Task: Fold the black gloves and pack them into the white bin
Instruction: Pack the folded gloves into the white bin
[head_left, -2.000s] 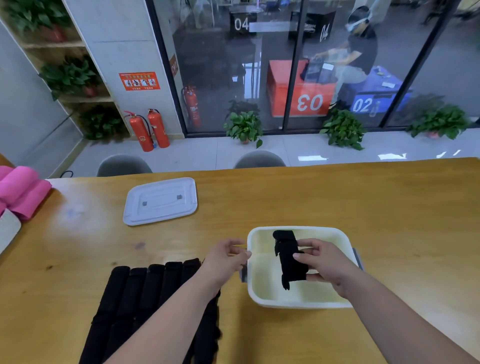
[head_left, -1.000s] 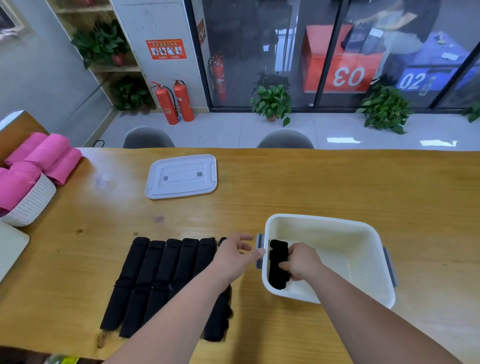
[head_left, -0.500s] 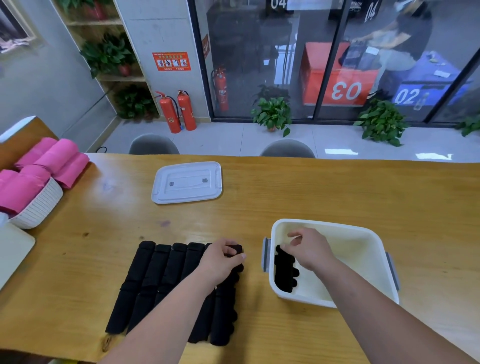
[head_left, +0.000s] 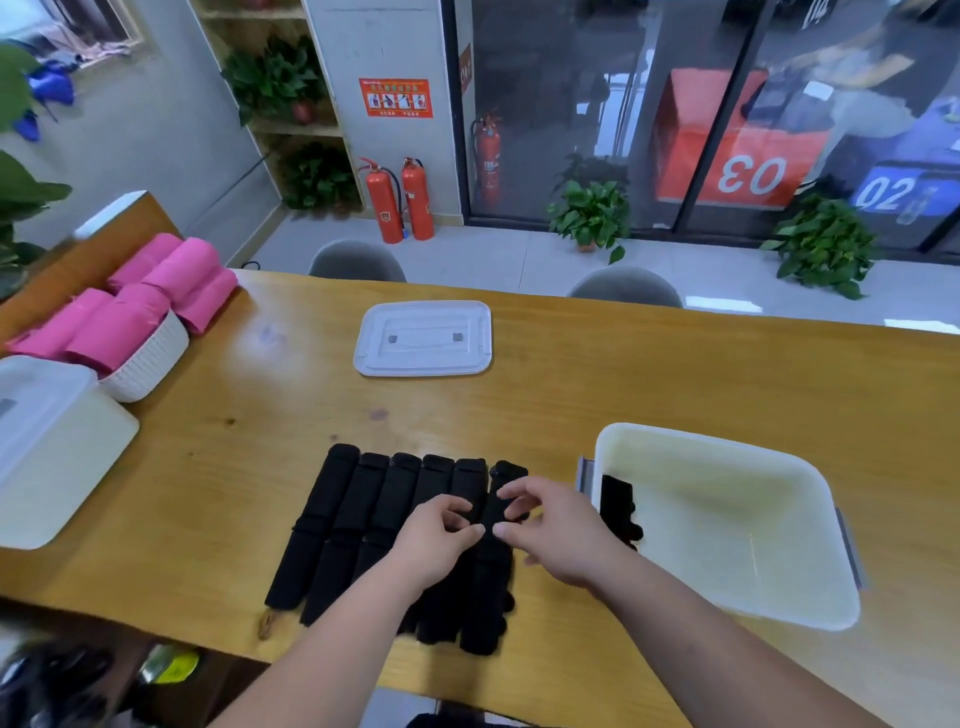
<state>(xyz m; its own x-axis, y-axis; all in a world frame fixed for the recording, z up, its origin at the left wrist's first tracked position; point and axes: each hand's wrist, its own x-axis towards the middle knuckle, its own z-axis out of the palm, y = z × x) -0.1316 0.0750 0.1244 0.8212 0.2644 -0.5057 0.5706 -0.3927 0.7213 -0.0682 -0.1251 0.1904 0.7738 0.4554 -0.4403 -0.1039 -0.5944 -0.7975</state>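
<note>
Black rightmost glove (head_left: 491, 577) pinched by left hand (head_left: 436, 540) and right hand (head_left: 561, 535), fingertips nearly meeting, just beside white bin (head_left: 701, 441).

bright daylight, edges warped n blurry

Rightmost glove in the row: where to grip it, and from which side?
I'd pinch the rightmost glove at mid-length, coming from above on its right edge: it lies flat and long, its left edge against the neighbouring glove, its right edge open toward the bin.
</note>
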